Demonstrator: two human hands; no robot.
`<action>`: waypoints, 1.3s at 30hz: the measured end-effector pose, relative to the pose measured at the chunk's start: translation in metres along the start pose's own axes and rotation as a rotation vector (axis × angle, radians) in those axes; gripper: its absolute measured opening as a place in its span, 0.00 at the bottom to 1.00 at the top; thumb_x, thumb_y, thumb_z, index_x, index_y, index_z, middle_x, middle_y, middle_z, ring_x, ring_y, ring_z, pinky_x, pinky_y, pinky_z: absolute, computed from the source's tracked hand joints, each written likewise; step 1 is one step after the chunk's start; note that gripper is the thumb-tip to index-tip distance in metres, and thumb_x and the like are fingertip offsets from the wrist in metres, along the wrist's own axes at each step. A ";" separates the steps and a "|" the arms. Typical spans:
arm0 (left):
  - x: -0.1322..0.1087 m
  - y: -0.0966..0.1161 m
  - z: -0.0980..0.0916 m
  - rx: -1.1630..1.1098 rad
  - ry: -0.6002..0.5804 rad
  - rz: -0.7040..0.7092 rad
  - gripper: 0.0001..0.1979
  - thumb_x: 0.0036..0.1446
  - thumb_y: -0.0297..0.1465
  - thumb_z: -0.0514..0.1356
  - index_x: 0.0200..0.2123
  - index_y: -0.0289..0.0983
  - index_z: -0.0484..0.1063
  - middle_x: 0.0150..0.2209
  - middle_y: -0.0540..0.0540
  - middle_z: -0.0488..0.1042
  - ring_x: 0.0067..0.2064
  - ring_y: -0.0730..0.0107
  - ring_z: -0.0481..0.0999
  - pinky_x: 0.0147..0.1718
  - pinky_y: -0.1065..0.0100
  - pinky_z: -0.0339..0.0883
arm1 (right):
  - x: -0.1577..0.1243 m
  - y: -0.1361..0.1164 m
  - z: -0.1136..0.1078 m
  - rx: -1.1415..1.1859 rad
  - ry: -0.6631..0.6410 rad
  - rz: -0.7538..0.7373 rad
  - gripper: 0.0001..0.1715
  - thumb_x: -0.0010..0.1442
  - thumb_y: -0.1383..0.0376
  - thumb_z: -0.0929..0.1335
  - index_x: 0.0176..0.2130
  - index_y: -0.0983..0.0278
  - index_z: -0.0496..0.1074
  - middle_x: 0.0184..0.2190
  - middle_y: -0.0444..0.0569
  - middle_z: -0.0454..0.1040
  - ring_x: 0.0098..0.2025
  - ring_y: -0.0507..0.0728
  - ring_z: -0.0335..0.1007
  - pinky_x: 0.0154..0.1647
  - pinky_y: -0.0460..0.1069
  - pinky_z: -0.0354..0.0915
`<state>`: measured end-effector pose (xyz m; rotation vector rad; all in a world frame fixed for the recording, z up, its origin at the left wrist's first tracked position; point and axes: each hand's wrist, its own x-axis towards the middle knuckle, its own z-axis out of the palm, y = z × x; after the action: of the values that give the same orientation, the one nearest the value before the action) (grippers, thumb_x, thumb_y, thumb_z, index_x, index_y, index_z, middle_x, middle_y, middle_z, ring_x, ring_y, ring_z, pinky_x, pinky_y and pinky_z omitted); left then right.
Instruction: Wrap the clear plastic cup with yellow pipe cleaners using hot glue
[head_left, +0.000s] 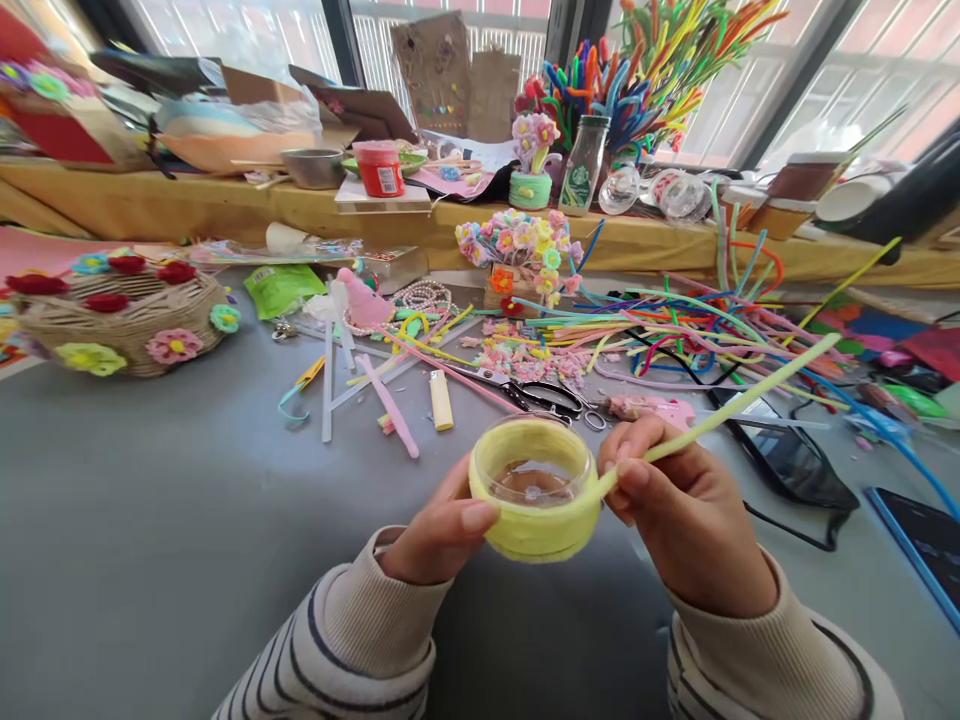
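My left hand grips a small clear cup whose outside is wrapped in yellow-green pipe cleaner. The thumb presses on its left side. My right hand pinches a long yellow-green pipe cleaner right where it meets the cup's right side. Its free end runs up and to the right over the table. Both hands hover above the grey table.
Scissors, a yellow lighter, pink sticks and a heap of coloured pipe cleaners lie behind the hands. A woven basket with felt flowers stands at left. A phone and a tablet lie at right.
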<state>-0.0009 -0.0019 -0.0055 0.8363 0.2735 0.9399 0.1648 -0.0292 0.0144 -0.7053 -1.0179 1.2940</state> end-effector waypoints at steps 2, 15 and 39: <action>0.000 0.000 0.001 -0.010 -0.012 -0.011 0.31 0.39 0.39 0.64 0.49 0.36 0.71 0.47 0.37 0.74 0.55 0.37 0.65 0.53 0.47 0.58 | 0.000 0.000 0.000 -0.017 0.010 0.012 0.07 0.51 0.65 0.72 0.26 0.63 0.70 0.21 0.41 0.70 0.19 0.45 0.62 0.18 0.39 0.59; 0.003 0.001 -0.001 -0.087 -0.019 -0.083 0.23 0.46 0.38 0.60 0.46 0.36 0.72 0.42 0.43 0.78 0.49 0.48 0.73 0.53 0.51 0.59 | 0.002 0.001 -0.004 -0.088 0.093 -0.045 0.06 0.51 0.62 0.72 0.29 0.61 0.72 0.21 0.41 0.67 0.20 0.45 0.61 0.20 0.40 0.60; 0.013 0.019 -0.003 -0.419 0.389 0.098 0.23 0.53 0.36 0.54 0.51 0.34 0.64 0.45 0.38 0.73 0.48 0.55 0.73 0.42 0.68 0.72 | 0.032 -0.005 -0.084 -2.055 0.298 0.429 0.22 0.52 0.52 0.67 0.37 0.68 0.73 0.32 0.62 0.74 0.33 0.65 0.72 0.28 0.51 0.59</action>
<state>-0.0064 0.0157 0.0083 0.2792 0.3564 1.1995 0.2413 0.0107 -0.0098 -2.5948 -1.7676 -0.0837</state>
